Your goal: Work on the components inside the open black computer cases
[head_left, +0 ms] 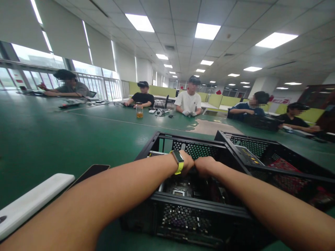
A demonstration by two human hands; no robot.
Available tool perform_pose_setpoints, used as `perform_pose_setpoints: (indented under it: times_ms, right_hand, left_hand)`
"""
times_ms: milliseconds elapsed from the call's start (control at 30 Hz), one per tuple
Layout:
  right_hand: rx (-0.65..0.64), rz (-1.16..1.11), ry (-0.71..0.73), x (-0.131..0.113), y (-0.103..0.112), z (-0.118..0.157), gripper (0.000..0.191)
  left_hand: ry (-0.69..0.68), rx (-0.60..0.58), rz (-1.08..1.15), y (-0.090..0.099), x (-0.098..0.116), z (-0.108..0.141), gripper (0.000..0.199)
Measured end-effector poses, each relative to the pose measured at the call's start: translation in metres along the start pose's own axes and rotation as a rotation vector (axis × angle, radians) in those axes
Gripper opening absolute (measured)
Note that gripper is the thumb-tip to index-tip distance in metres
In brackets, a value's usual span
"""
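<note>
A black computer case (188, 200) lies open in front of me, its perforated far wall toward the room. Both my hands reach down into it, close together near the far side. My left hand (187, 162), with a yellow-strapped smartwatch (178, 157) at the wrist, has its fingers curled. Against it, my right hand (206, 166) is closed, knuckles up. What they hold, if anything, is hidden beneath them. Below the hands, a motherboard (180, 190) with a square socket shows inside the case.
A second open case (277, 144) with a red board (284, 165) adjoins on the right. At left lie a white slab-like device (36, 198) and a dark phone-like object (91, 170). Across the green table (65, 139), several people work; a glass jar (139, 112) stands there.
</note>
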State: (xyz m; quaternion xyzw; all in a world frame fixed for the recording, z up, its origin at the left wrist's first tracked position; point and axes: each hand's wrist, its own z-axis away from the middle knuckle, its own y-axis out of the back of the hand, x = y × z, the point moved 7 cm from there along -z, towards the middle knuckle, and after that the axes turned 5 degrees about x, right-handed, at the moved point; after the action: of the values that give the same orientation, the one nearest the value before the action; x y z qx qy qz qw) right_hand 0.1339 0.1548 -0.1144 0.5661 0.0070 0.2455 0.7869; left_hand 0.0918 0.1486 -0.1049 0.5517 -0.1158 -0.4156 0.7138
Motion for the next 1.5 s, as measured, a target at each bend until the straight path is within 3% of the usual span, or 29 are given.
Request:
perform_pose_setpoints:
  times_ms: [233,467,633,800,967,1267,1500]
  right_hand:
    - [-0.004,0.053,0.009,0.001,0.002,-0.001,0.048]
    - [-0.041,0.052,-0.007,0.004,0.000,-0.001,0.047]
    - [-0.035,0.053,0.019,0.001,0.001,0.000,0.051]
    - [-0.020,0.072,0.032,0.003,0.003,-0.002,0.045]
    - [-0.006,0.056,0.034,0.002,0.000,-0.005,0.052]
    - [-0.021,0.055,0.012,-0.001,0.000,-0.002,0.053]
    - [-0.010,0.054,0.004,-0.003,0.002,0.000,0.060]
  left_hand:
    - [0.061,-0.008,0.000,0.002,-0.003,0.006,0.045]
    - [0.030,-0.036,0.022,-0.008,-0.003,-0.005,0.035]
    - [0.017,-0.025,0.016,-0.004,0.000,-0.002,0.030]
    - [-0.004,-0.018,-0.007,-0.002,-0.001,-0.001,0.039]
    - [-0.010,-0.023,-0.038,-0.008,-0.002,-0.005,0.049]
    - [-0.004,-0.050,-0.046,-0.011,-0.001,-0.005,0.048]
    - [-0.004,-0.007,-0.031,-0.008,0.001,-0.004,0.047]
